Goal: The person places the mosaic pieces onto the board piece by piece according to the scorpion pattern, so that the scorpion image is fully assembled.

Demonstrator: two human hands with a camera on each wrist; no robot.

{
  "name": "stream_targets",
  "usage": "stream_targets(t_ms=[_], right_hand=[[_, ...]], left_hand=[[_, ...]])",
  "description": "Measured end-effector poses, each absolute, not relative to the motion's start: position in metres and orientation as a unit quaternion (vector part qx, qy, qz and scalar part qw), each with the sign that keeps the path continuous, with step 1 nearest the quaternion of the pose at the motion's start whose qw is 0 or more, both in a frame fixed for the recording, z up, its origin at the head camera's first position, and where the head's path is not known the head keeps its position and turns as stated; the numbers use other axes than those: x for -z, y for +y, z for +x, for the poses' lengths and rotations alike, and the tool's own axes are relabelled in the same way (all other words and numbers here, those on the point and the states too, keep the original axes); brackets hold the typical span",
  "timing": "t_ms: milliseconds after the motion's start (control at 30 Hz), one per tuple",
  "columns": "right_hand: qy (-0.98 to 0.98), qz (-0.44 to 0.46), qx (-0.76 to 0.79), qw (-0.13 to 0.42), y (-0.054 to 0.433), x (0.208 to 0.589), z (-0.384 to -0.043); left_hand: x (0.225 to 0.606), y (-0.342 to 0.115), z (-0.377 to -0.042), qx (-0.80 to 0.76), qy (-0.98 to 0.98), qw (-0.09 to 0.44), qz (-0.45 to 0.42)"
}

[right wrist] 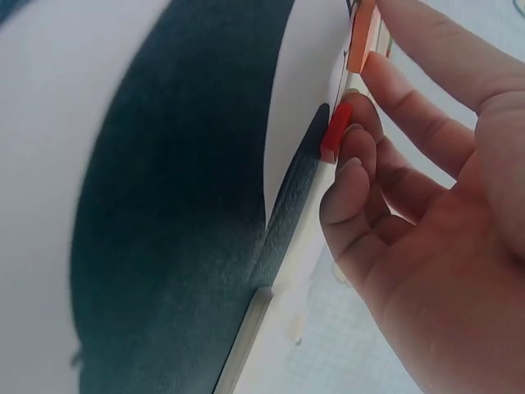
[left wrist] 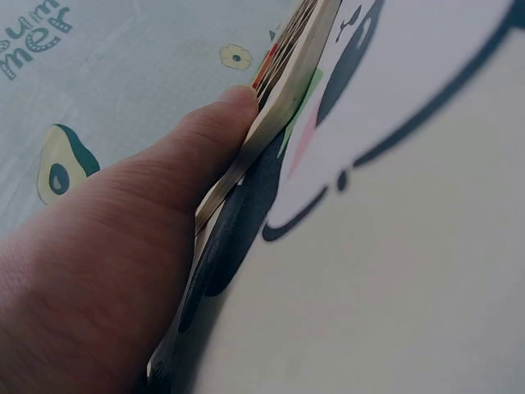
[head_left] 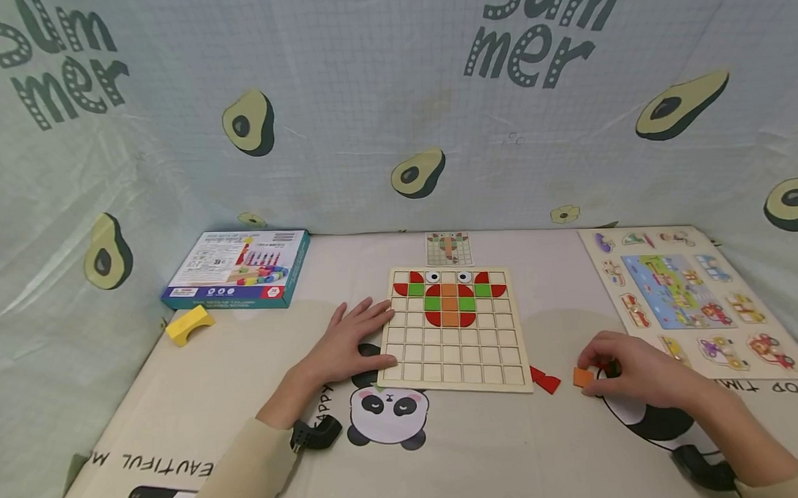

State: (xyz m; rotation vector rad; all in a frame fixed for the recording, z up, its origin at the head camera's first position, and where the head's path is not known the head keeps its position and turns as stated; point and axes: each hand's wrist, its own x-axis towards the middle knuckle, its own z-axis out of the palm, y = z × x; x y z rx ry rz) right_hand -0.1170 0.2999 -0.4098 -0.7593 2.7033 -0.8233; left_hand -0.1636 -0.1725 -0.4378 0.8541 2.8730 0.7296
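A square wooden grid board (head_left: 450, 357) lies in front of me, with red, green and orange tiles and two eye tiles in its upper rows. My left hand (head_left: 349, 346) rests at the board's left edge, fingers extended, the thumb (left wrist: 221, 123) touching the rim. To the board's right, my right hand (head_left: 634, 369) pinches an orange square tile (head_left: 582, 377) between thumb and index finger, low over the table. Its other fingers are curled, and a red piece (right wrist: 335, 131) shows beside them in the right wrist view. Red triangle tiles (head_left: 546, 381) lie between board and right hand.
A small pattern card (head_left: 448, 249) lies behind the board. At the back left are a boxed toy set (head_left: 238, 269) and a yellow arch block (head_left: 190, 325). A picture puzzle board (head_left: 699, 352) lies at the right. Printed cloth walls (head_left: 340, 75) enclose the table.
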Motion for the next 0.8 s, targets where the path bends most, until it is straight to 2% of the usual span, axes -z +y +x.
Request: stream_targets(t_ms=[800], right_hand=[[0.887, -0.281, 0.345, 0.119, 0.288, 0.41, -0.133]], left_hand=[[0.439, -0.172, -0.162, -0.236, 0.931, 0.027, 0.277]])
